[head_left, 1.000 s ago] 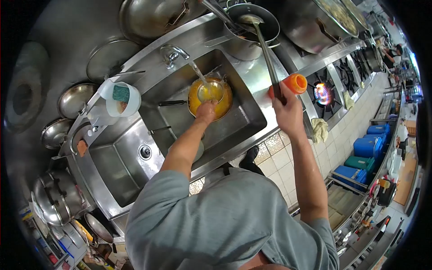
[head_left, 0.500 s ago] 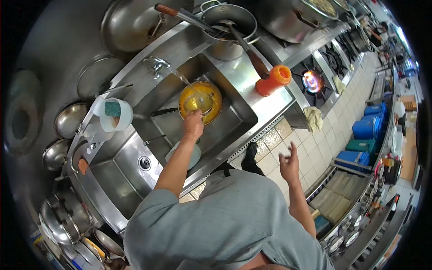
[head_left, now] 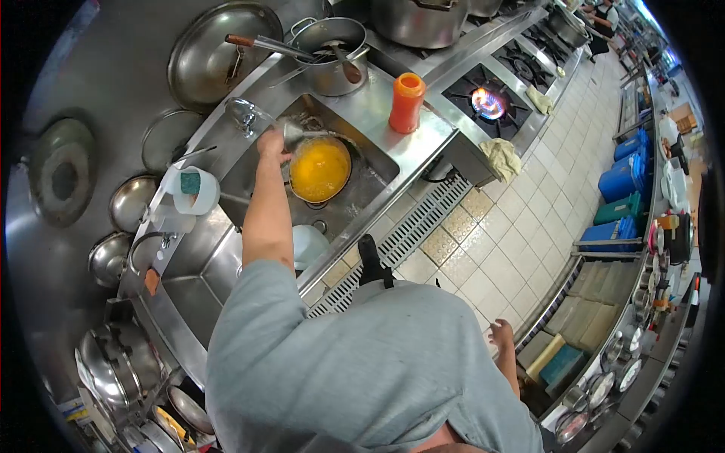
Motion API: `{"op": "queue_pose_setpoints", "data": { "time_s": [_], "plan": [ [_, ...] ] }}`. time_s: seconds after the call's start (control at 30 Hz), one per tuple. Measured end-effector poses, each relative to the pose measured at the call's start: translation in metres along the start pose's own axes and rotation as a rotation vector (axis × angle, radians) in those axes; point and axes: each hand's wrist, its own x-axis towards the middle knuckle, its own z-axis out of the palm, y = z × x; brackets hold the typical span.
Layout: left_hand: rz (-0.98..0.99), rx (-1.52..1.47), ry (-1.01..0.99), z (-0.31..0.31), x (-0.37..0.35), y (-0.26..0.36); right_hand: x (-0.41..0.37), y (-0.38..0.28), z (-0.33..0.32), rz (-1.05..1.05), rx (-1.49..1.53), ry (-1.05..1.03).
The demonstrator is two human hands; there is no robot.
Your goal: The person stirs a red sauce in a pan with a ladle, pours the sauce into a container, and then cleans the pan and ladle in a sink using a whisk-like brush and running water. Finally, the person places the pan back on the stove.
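Note:
At the sink, my left hand (head_left: 273,143) is closed on a small metal bowl (head_left: 292,134), tilted on its side under the running tap (head_left: 243,115). Water sprays off the bowl to the right. Just below it, a frying pan (head_left: 320,172) full of cloudy orange-yellow liquid rests in the sink basin (head_left: 368,167). My right hand (head_left: 501,334) hangs out over the floor at my side, holding nothing, fingers loosely bent and apart.
An orange-red bottle (head_left: 408,104) and a pot with utensils (head_left: 336,72) stand on the counter. A burner flame (head_left: 488,104) is lit beyond. A white tub (head_left: 198,198) holds a green scouring pad. Another person (head_left: 602,21) stands far down the aisle.
My left hand has lifted the metal bowl out of the pan and brought it left, under the tap. My right hand has dropped lower. The view has shifted.

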Motion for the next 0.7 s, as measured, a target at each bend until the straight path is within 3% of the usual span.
{"op": "queue_pose_setpoints", "data": {
  "time_s": [0.03, 0.1, 0.23, 0.27, 0.3, 0.33, 0.37, 0.4, 0.43, 0.6, 0.67, 0.7],
  "plan": [
    [0.015, 0.004, 0.009, -0.006, -0.007, -0.008, -0.008, 0.017, -0.007, 0.062, 0.095, 0.031],
    [-0.004, -0.173, 0.324, -0.026, -0.020, -0.034, -0.013, 0.061, -0.016, 0.128, 0.195, 0.043],
    [-0.057, -0.359, 0.496, -0.078, -0.098, -0.073, -0.010, 0.170, -0.033, 0.162, 0.300, 0.017],
    [0.196, 0.470, 0.320, -0.133, -0.038, -0.121, -0.014, 0.198, -0.033, 0.163, 0.320, 0.039],
    [0.548, 1.259, 0.428, -0.180, 0.006, -0.162, -0.021, 0.225, -0.032, 0.169, 0.401, 0.049],
    [0.282, 1.552, 0.509, -0.125, -0.126, -0.104, -0.026, 0.261, -0.029, 0.182, 0.425, 0.059],
    [0.452, 1.002, 0.439, -0.192, 0.005, -0.169, -0.038, 0.281, -0.028, 0.232, 0.475, 0.026],
    [0.350, 1.138, 0.491, -0.162, -0.069, -0.160, -0.037, 0.310, -0.025, 0.273, 0.518, -0.010],
    [0.360, 1.103, 0.518, -0.147, -0.098, -0.152, -0.034, 0.334, -0.019, 0.397, 0.455, -0.032],
    [0.518, 0.967, 0.651, -0.093, -0.159, -0.127, -0.097, 0.380, 0.012, 0.405, 0.601, 0.070],
    [0.456, 0.809, 0.736, -0.054, -0.193, -0.118, -0.112, 0.392, 0.029, 0.430, 0.656, 0.152],
    [0.468, 0.830, 0.748, -0.033, -0.210, -0.120, -0.102, 0.413, 0.045, 0.360, 0.421, 0.190]
  ]
}}
